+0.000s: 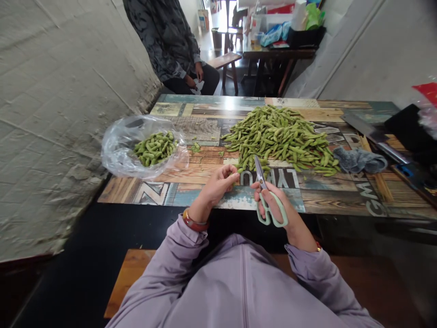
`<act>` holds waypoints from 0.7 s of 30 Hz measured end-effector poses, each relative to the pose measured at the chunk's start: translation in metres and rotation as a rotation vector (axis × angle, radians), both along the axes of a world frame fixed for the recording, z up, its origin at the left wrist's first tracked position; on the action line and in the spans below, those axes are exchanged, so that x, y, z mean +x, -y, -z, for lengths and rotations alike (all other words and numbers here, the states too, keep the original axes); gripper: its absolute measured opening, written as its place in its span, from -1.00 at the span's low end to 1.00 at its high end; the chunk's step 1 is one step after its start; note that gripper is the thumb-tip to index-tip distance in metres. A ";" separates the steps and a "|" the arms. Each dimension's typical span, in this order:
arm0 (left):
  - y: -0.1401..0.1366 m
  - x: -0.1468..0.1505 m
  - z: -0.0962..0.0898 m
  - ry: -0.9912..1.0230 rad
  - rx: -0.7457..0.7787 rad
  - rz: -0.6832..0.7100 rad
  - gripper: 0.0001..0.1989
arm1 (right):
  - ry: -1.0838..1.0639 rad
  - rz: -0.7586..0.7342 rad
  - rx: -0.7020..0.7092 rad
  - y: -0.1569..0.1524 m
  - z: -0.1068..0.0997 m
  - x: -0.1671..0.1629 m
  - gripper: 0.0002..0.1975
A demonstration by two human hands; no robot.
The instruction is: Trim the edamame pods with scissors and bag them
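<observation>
Green scissors (271,209) rest in my right hand (278,200), which is closed around the pale green handles; their metal blades point up and away, nearly together. To the left, my left hand (220,184) is closed in a pinch over the table's near part. A bit of green shows at its fingertips, seemingly an edamame pod mostly hidden by the fingers. Just beyond both hands lies a large heap of edamame pods (280,134). A clear plastic bag (118,148) stands open at the left, with a smaller pile of cut pods (155,149) inside.
A grey cloth (360,160) lies right of the heap, near a cleaver (365,127) and dark items. Green scraps (195,147) dot the patterned table (191,175). Another person (170,45) sits beyond the far edge; a rough wall (61,114) borders the left.
</observation>
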State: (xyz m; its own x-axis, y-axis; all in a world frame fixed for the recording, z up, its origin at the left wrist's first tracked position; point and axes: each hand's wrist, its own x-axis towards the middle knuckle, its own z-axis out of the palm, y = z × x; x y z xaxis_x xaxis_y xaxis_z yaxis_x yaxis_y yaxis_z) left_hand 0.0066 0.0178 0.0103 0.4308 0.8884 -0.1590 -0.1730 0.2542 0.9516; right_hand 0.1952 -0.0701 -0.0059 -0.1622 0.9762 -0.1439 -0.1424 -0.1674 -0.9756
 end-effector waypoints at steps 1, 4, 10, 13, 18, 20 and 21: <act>0.001 -0.001 0.002 0.021 -0.011 -0.012 -0.63 | 0.037 -0.021 0.014 0.001 -0.001 0.000 -0.55; 0.002 -0.003 0.004 0.062 -0.023 -0.025 -0.62 | 0.151 -0.088 0.062 0.002 -0.003 -0.002 -0.57; 0.003 -0.003 0.005 0.062 -0.007 -0.025 -0.64 | 0.273 -0.155 0.103 0.002 -0.006 -0.006 -0.55; 0.003 -0.002 0.004 0.065 0.003 -0.039 -0.63 | 0.271 -0.198 0.117 0.002 -0.006 -0.009 -0.52; 0.003 -0.002 0.005 0.060 0.032 -0.017 -0.62 | 0.162 -0.231 0.096 0.001 -0.003 -0.014 -0.46; 0.003 -0.001 0.006 0.047 0.042 0.000 -0.61 | 0.137 -0.222 0.056 0.001 -0.001 -0.015 -0.41; 0.003 -0.001 0.006 0.044 0.046 0.010 -0.60 | 0.129 -0.217 0.040 0.001 0.000 -0.015 -0.40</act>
State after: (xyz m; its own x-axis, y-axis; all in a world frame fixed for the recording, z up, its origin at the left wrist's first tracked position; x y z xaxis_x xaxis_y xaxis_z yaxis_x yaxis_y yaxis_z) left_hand 0.0054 0.0150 0.0043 0.4453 0.8899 -0.0990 -0.2125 0.2124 0.9538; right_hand 0.1799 -0.0711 -0.0058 -0.3518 0.9257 -0.1393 0.0187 -0.1418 -0.9897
